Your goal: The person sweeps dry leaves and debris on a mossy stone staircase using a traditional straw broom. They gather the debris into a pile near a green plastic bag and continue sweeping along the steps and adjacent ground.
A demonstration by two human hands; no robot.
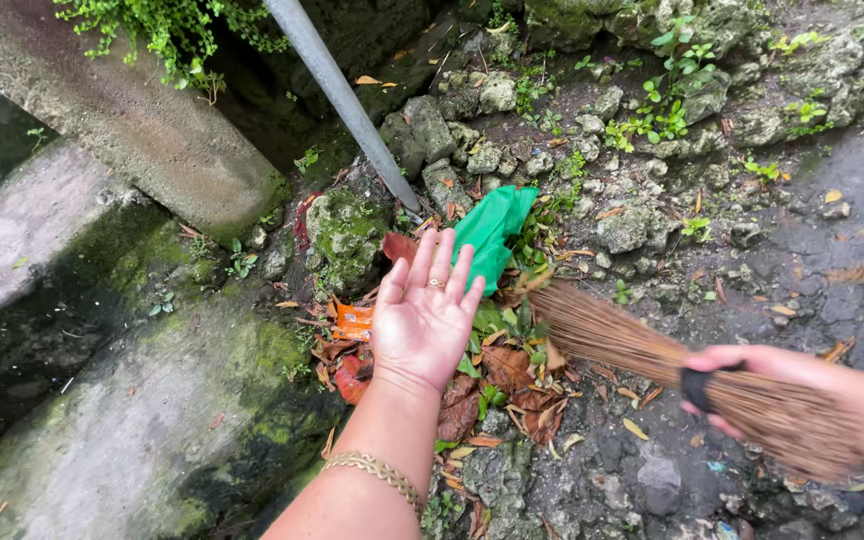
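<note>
Mossy concrete steps (102, 400) fill the left side; rocky ground (832, 240) runs along the top and right. A grey metal pole (342, 100) slants down from the top edge into the stones. My right hand (742, 385) is clenched round the stick broom (652, 360) at its black binding, near the right edge, bristle tips lying on the dry leaves (502, 385) in the middle. My left hand (424, 315) is released, palm up, fingers spread, grasping nothing, hovering over the leaf pile. Green plastic bag (492, 230) just beyond my fingertips, possibly wedged among stones. Orange wrapper (352, 322) just left of the palm.
</note>
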